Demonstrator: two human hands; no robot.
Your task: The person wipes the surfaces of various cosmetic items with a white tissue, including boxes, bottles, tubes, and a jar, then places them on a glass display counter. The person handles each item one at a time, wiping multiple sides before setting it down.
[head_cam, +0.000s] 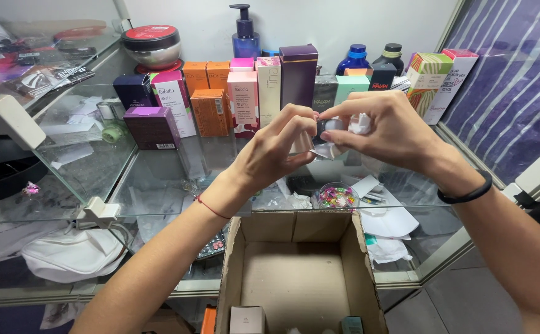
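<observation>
Left hand: the left hand [276, 148] is raised above the open cardboard box [299, 272], fingers curled and pinching the near side of a small dark-capped item [327, 126].
Right hand: the right hand [386, 127] meets it from the other side, fingertips closed on the same item and on a bit of white wrapping [359, 124] bunched against it.
Item position: held in the air above the box, between both hands, over the glass shelf [158, 176].
Item axis: mostly hidden by fingers; its long axis and which way it points cannot be told.
Behind the box: a row of upright cosmetic cartons [245, 93] in orange, pink, purple and green stands along the wall, with a blue pump bottle [245, 31] behind them.
Just beyond the box: a clear tub of coloured beads [338, 196] sits under the glass.
Inside the box: a small pale carton [247, 320] lies at the near wall.
</observation>
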